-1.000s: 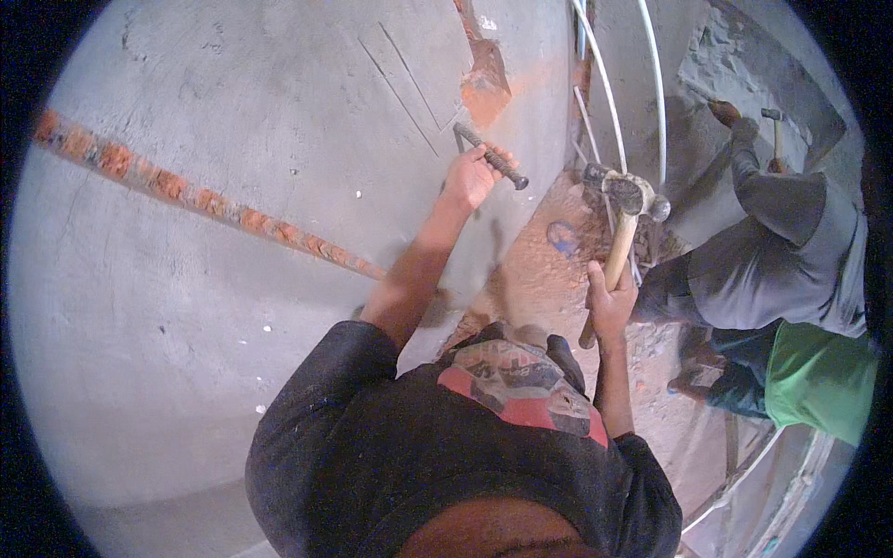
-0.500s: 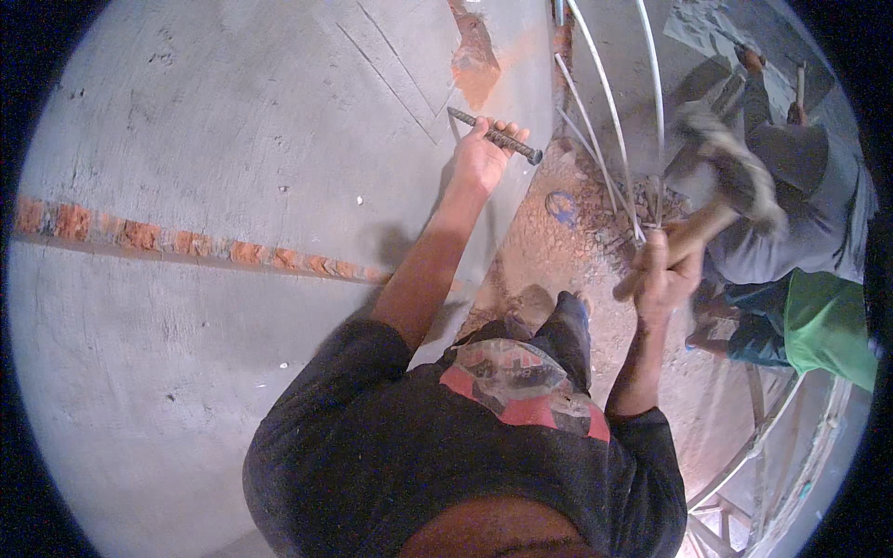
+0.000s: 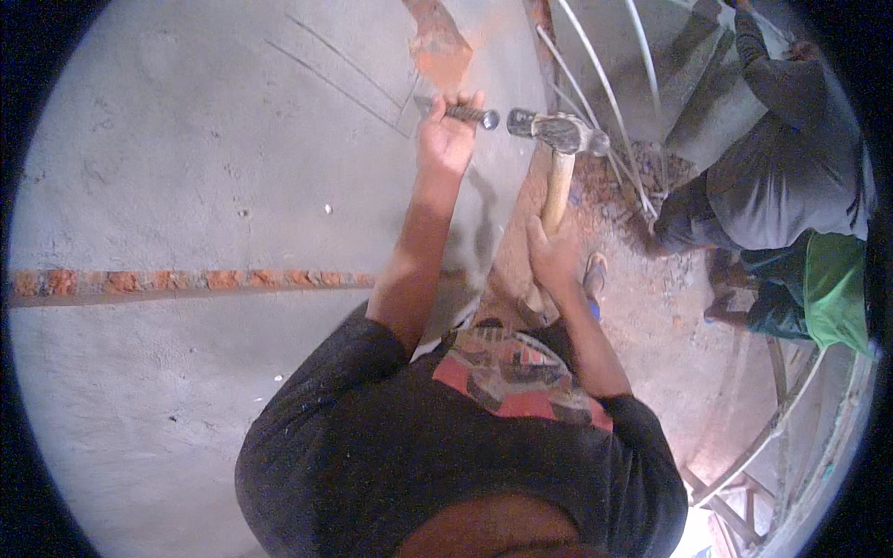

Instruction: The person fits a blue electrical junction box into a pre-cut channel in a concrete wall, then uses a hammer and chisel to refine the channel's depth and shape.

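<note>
My left hand is wrapped round a dark ribbed steel chisel, its tip toward the grey plastered wall and its round struck end facing right. In my right hand is the wooden handle of a hammer. The hammer's head is level with the chisel's end, a small gap between them. Just above the chisel, an orange-brown chiselled patch shows brick under the plaster. Two thin marked lines run across the wall to the left of the chisel's tip.
A long groove of exposed brick crosses the wall at left. Pale conduit pipes rise beyond rubble on the floor. At right, a person in a grey top bends close by, near green cloth and wooden poles.
The hammer has swung from the right toward the chisel, and its head now hangs close to the chisel's end. The view has shifted, and the person at right has changed posture.
</note>
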Tool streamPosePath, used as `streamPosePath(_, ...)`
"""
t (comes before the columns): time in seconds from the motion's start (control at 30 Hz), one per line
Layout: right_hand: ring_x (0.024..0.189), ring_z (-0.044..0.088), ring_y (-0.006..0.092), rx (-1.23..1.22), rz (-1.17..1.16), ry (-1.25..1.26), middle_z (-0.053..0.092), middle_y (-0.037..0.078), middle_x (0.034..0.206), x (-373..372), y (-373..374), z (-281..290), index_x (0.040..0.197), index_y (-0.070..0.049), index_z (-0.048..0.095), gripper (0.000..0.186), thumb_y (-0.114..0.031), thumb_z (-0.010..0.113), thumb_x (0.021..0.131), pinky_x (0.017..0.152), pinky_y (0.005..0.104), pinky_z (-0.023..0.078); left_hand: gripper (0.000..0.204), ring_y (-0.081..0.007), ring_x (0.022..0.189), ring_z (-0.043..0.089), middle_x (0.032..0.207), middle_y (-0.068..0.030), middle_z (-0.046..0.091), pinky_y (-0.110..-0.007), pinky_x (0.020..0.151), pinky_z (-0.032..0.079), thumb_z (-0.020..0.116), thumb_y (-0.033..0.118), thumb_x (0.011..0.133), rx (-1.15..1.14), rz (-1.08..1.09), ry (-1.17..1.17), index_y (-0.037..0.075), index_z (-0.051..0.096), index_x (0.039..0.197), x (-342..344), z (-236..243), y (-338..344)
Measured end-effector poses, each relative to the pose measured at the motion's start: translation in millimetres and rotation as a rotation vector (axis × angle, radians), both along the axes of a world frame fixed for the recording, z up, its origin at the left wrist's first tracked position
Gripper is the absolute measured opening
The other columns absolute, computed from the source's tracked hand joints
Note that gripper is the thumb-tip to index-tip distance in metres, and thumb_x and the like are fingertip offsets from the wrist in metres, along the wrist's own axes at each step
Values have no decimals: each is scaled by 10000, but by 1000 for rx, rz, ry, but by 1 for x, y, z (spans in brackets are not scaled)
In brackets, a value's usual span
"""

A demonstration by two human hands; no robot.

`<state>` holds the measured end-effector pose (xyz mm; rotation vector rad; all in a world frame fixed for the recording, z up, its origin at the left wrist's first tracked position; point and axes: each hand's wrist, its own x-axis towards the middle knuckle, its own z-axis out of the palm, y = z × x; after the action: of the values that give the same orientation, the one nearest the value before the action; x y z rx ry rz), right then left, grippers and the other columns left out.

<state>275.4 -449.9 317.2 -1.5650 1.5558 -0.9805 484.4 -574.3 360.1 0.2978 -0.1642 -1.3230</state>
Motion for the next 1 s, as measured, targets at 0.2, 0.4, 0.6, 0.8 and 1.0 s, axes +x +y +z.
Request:
streamPosePath(0.2,564,530,147,-313,-174,-522,551,56,693,-67,-9,118,923,-46,539,121,-136,585,856,506,292,445,182,-337,984,558,950,-175,597,-496,1004,367,493,150,899,-80,-66,-12,-23,539,868,5,5,10)
streamPosePath(0.4,693,543,257,-553,171,-1294,567,120,796,-55,1,109,971,-32,544,214,-198,581,840,632,340,457,175,-273,881,555,846,-118,535,-505,989,395,437,149,932,26,40,-111,15,487,831,-19,18,6)
streamPosePath(0.6,799,586,305,-85,202,-131,597,155,836,7,2,31,1012,17,540,318,-199,614,791,719,409,466,165,-262,872,553,846,-103,522,-473,998,396,439,158,936,85,92,-221,30,478,839,24,-31,11)
streamPosePath(0.8,663,579,202,-213,-3,-335,591,97,744,-47,-15,78,904,5,559,206,-135,649,783,610,337,470,155,-248,833,537,803,-95,503,-456,975,410,421,156,940,81,45,-99,40,468,849,3,-16,16)
streamPosePath(1.0,458,467,63,-284,-135,-502,484,1,588,-58,-33,103,854,-36,470,144,-67,608,829,402,209,374,139,-246,765,529,736,-106,541,-426,858,421,443,124,909,64,-50,19,28,496,823,-10,-6,8)
